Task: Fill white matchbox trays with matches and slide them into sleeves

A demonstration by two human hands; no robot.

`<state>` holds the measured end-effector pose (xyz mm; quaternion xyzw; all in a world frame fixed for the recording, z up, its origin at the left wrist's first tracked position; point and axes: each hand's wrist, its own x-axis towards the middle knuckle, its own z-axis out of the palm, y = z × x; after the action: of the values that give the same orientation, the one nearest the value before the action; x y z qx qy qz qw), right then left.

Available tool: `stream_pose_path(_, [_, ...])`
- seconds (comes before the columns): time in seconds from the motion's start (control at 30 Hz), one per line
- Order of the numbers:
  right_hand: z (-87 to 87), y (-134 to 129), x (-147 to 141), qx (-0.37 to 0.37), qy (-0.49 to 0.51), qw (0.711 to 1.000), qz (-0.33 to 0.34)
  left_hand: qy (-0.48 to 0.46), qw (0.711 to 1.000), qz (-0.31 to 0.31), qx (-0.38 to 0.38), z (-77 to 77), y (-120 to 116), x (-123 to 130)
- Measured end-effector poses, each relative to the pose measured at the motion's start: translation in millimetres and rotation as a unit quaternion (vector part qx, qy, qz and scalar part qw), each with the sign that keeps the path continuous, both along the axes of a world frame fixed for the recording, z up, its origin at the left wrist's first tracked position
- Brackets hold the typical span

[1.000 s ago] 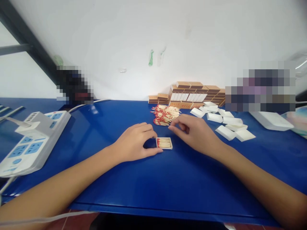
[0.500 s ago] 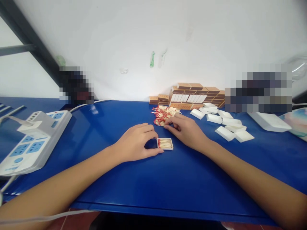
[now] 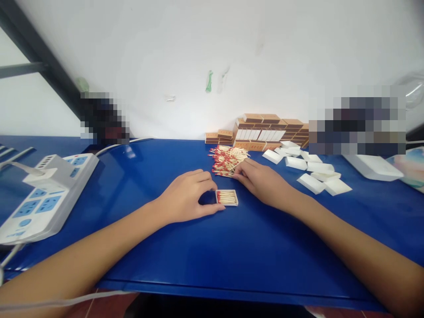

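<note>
Small tray: flat on the worktop, at the left hand's fingers; long axis 9 to 3 o'clock.
Matches in it: laid along that axis, red heads towards 9 o'clock.
Left hand: nearer the tray, on its 9 o'clock side; fingers holding that end, thumb at the near edge and a forefinger at the far corner.
Match pile: at 12 o'clock from the tray, well apart from its far edge; heads mostly towards 9 o'clock.
Right hand: nearer the pile, at its near edge, around 5 o'clock; fingers narrow, whether on a match I cannot tell. From their tips the tray lies at 7 o'clock, most of the pile at 11.
Brown matchboxes: stacked by the wall, 1 o'clock from the tray.
White trays: scattered at 2 o'clock.
Power strip: far off at 9 o'clock.
</note>
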<state>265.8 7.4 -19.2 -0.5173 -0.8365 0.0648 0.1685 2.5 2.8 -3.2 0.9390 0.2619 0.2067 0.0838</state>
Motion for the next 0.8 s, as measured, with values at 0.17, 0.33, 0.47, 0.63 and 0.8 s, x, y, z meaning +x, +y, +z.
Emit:
stream_pose_path(0.17, [8.2, -5.3, 6.3, -0.017, 0.013, 1.0, 0.004, 0.002, 1.0, -0.003, 0.001, 0.1, -0.3, -0.2])
stream_pose_path(0.33, [20.9, -24.0, -1.1, -0.039, 0.067, 0.996, 0.038, 0.002, 1.0, 0.004, -0.001, 0.4, -0.2, -0.6])
stream_pose_path(0.47, [25.8, -38.3, -14.6, -0.074, 0.062, 0.993, 0.074, -0.001, 1.0, 0.002, -0.003, 0.5, 0.1, -0.9])
stream_pose_path(0.63, [23.4, -40.2, -18.3, -0.071, 0.046, 0.992, 0.088, -0.003, 1.0, 0.001, -0.006, -0.3, 0.5, -1.0])
stream_pose_path(0.8, [21.9, -39.7, -16.6, -0.054, 0.064, 0.992, 0.094, -0.009, 1.0, -0.005, -0.012, -1.3, -0.2, -0.3])
